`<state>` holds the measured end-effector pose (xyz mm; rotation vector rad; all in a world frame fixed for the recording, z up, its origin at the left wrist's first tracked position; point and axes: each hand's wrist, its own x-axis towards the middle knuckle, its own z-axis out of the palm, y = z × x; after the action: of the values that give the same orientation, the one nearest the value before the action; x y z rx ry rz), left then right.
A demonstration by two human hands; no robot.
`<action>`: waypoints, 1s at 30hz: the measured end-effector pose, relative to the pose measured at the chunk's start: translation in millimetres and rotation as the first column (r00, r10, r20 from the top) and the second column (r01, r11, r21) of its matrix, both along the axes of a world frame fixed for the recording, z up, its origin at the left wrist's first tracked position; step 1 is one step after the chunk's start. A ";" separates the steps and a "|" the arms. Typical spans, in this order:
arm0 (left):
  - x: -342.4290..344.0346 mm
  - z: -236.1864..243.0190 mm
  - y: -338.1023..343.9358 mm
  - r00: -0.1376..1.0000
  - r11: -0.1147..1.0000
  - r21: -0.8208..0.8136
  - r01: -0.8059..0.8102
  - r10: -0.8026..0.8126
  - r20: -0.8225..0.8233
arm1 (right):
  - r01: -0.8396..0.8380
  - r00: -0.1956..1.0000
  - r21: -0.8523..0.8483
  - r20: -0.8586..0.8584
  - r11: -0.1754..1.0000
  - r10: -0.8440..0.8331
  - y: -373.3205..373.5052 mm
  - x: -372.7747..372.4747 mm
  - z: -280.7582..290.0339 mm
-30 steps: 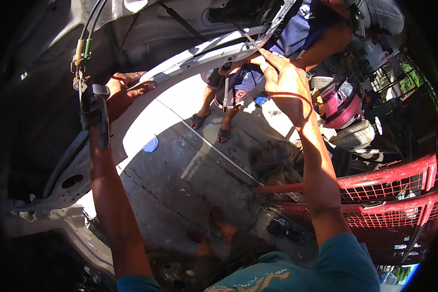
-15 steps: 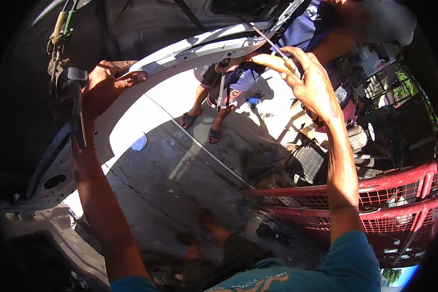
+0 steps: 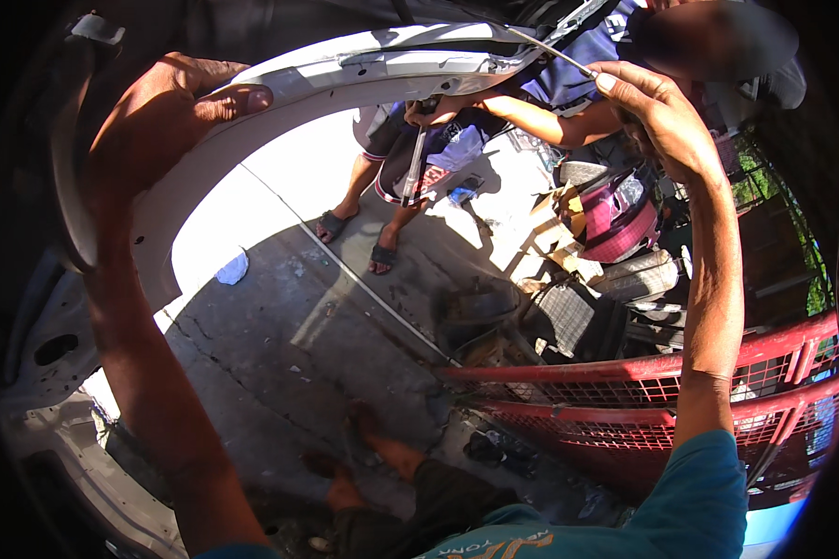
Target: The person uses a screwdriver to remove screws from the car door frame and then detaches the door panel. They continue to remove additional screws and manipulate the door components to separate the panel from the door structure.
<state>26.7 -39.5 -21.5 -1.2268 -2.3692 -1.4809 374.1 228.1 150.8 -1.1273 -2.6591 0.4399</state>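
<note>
My left hand (image 3: 172,116) is closed round a curved, pale metal car-body edge (image 3: 391,65) at upper left, thumb on its face. A dark curved part (image 3: 75,186) runs beside that wrist. At upper right my right hand (image 3: 662,116) pinches a thin metal rod-like tool (image 3: 555,48) between thumb and fingers; the rod points up-left to the far end of the curved edge, though contact is unclear. Just below that end, a co-worker's hand (image 3: 419,114) holds an upright metal tool (image 3: 417,158) under the edge.
The co-worker in dark clothing (image 3: 569,88) stands beyond the panel on sunlit concrete (image 3: 252,354). To the right are piled scrap and pink items (image 3: 615,219), with a red mesh railing (image 3: 475,374) nearer my body. A pale blue scrap (image 3: 233,265) lies on the floor.
My right hand has moved up and right with the rod. My left hand and the panel appear further left in the shifted view. The cable fittings at upper left have left the visible area.
</note>
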 end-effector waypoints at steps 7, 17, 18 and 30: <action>0.8 -4.5 -1.3 1.000 1.000 0.007 0.004 -0.004 0.007 | -0.048 0.994 0.017 -0.095 0.999 0.050 -1.6 -6.3 -11.9; 4.4 -7.3 1.4 1.000 1.000 0.001 0.018 -0.018 0.006 | -0.095 0.995 0.225 -0.011 0.970 0.100 8.0 -5.8 -13.5; 3.6 -8.6 3.8 1.000 1.000 0.001 0.024 -0.024 0.008 | -0.096 0.995 0.248 -0.006 0.964 0.100 9.3 -3.6 -14.6; -2.5 -3.8 -1.0 1.000 1.000 -0.004 0.020 -0.020 -0.001 | -0.135 0.990 0.305 0.067 0.943 0.120 -1.0 -10.6 -12.0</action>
<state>24.2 -40.4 -25.4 -1.2553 -2.3672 -1.4815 363.5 227.1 138.8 -0.8845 -2.7269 0.0110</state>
